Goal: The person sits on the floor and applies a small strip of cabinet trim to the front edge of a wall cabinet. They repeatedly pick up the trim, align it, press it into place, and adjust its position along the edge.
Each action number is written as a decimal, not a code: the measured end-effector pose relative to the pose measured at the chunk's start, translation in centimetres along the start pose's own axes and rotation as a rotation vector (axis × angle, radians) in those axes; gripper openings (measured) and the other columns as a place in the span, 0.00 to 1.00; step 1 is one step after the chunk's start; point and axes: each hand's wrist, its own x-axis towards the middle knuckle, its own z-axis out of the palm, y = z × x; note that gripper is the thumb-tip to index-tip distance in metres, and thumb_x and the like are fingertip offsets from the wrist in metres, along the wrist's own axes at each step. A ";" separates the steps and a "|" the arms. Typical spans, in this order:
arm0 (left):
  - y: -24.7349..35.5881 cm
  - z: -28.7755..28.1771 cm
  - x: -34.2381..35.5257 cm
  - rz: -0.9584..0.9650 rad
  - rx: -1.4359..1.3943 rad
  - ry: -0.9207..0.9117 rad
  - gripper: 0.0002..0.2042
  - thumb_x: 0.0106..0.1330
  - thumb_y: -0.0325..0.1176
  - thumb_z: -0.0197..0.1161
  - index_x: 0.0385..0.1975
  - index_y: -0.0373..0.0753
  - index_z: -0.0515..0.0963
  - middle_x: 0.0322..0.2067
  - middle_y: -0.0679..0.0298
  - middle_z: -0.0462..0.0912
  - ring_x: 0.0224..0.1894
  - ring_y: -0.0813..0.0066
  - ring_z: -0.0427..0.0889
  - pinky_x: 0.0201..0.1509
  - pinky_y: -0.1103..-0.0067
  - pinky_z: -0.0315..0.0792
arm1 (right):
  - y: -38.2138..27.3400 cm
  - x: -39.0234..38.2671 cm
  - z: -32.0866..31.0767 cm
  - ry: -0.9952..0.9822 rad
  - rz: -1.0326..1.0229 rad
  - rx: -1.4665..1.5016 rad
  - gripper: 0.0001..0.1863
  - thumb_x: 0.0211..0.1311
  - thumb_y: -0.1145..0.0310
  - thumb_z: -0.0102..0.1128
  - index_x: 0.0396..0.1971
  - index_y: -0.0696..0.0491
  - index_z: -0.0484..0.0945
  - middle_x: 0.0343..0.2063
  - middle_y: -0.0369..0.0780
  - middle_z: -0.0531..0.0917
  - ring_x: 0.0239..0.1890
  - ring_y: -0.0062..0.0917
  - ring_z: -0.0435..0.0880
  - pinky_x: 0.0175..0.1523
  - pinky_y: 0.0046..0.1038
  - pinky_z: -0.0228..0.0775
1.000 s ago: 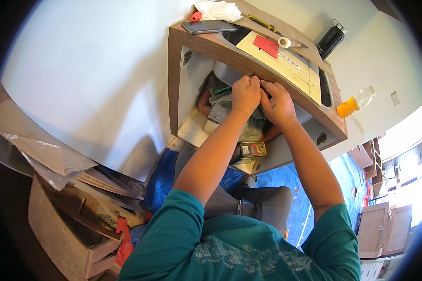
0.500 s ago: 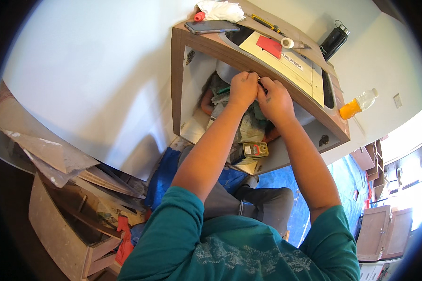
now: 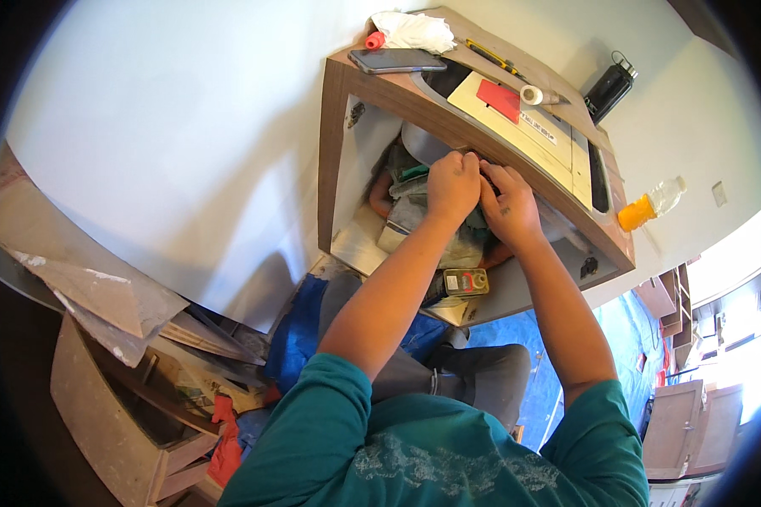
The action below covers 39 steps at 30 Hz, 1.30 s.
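My left hand [image 3: 454,188] and my right hand [image 3: 511,207] are side by side at the front upper rail of a wood-grain cabinet [image 3: 333,160]. The fingers of both are closed and bent in around something small at the rail's lower edge. What they hold is hidden by the fingers. Behind and below them, inside the cabinet, lie crumpled grey-green cloths [image 3: 410,211] and a dark rectangular can [image 3: 462,286] with a light top. A curved pale basin underside [image 3: 423,144] shows behind my left hand.
On the cabinet top lie a phone [image 3: 397,61], a white cloth [image 3: 414,32], a yellow cutter [image 3: 490,57], a red card [image 3: 499,100] and a nozzle tube [image 3: 543,95]. A black bottle [image 3: 610,87] and an orange-drink bottle [image 3: 651,204] stand beyond. Wooden drawer parts [image 3: 114,414] lie at left.
The cabinet sits slightly lower and further right in view. Both hands stay at the rail, with small shifts of the fingers. The small dark thing between them shows less now.
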 end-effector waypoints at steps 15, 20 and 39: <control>-1.4 -0.9 2.4 0.011 -0.126 0.033 0.20 0.68 0.39 0.56 0.24 0.25 0.79 0.26 0.39 0.81 0.30 0.40 0.82 0.38 0.58 0.75 | -1.3 1.9 2.1 0.005 0.048 -0.106 0.10 0.68 0.63 0.61 0.42 0.54 0.82 0.33 0.53 0.82 0.38 0.52 0.83 0.44 0.47 0.77; -2.5 -1.0 3.5 -0.078 -0.255 -0.013 0.18 0.67 0.38 0.58 0.25 0.25 0.79 0.24 0.46 0.81 0.27 0.57 0.78 0.37 0.65 0.72 | -2.3 2.5 2.5 -0.048 0.109 -0.199 0.10 0.69 0.62 0.59 0.37 0.53 0.79 0.33 0.53 0.81 0.37 0.53 0.83 0.43 0.49 0.77; -1.3 -2.3 2.3 -0.051 -0.084 0.010 0.20 0.69 0.40 0.55 0.26 0.25 0.79 0.26 0.38 0.81 0.32 0.40 0.83 0.39 0.59 0.75 | -1.3 2.1 2.6 -0.021 0.008 -0.049 0.12 0.68 0.63 0.61 0.47 0.53 0.81 0.36 0.51 0.82 0.40 0.50 0.83 0.46 0.46 0.77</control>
